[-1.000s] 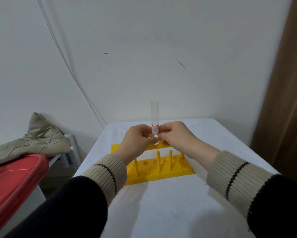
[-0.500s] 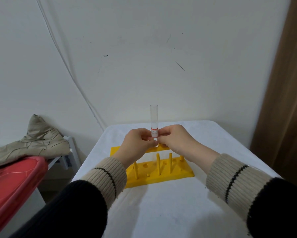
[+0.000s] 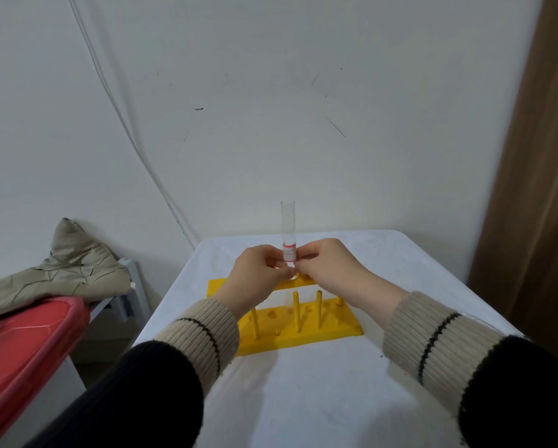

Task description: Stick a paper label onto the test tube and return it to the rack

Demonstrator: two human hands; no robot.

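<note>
Both hands (image 3: 295, 273) pinch labelled test tube (image 3: 288, 226) upright.

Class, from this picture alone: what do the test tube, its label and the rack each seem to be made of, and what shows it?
Test tube: clear glass or plastic; the wall shows through it.
Label: matte white paper with a red top edge, wrapped around the tube.
Rack: probably moulded plastic; uniform bright yellow, smooth pegs and dimples.

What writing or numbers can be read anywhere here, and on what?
"2": the one mark that can be made out, in the middle of the paper label with the red top edge, stuck on the clear test tube; the marks beside it are too small to read.
Yellow rack: no text seen.
Nothing else in view carries writing.
</note>
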